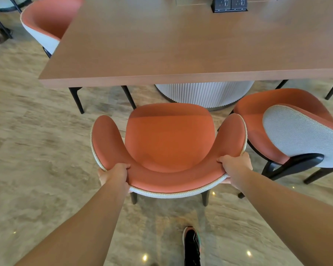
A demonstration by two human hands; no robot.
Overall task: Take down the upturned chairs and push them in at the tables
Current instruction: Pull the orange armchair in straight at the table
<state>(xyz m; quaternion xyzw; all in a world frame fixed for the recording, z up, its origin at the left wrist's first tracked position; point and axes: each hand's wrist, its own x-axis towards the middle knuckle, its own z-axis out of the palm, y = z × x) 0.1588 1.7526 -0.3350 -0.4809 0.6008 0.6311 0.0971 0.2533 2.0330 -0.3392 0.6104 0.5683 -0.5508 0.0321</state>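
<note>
The left hand point(113, 174) grips the top rim of the chair point(169, 139) where its back curves round on the left. The fingers curl over the rim onto the orange inside. The right hand point(235, 166) grips the same rim on the right side, and its fingers curl over the rim too. Both arms reach straight out to the chair. The chair stands the right way up with its legs on the floor point(37, 141). It is orange inside and pale grey outside, with dark legs. Its seat faces the table point(161, 45), and the front of the seat is close to the table's near edge. Most of the seat is out from under the table. The table is brown wood with a flat top, and a white round base point(204, 95) with ridges holds it up. A second chair point(304, 135) stands just beside the held chair on the right, also the right way up and turned at a slant to the near edge. A third chair point(46, 20) sits at the table's left edge, partly tucked under it. Black sockets point(230, 4) are set in the table top by the far edge. A black shoe point(192, 244) is on the floor behind the held chair.
</note>
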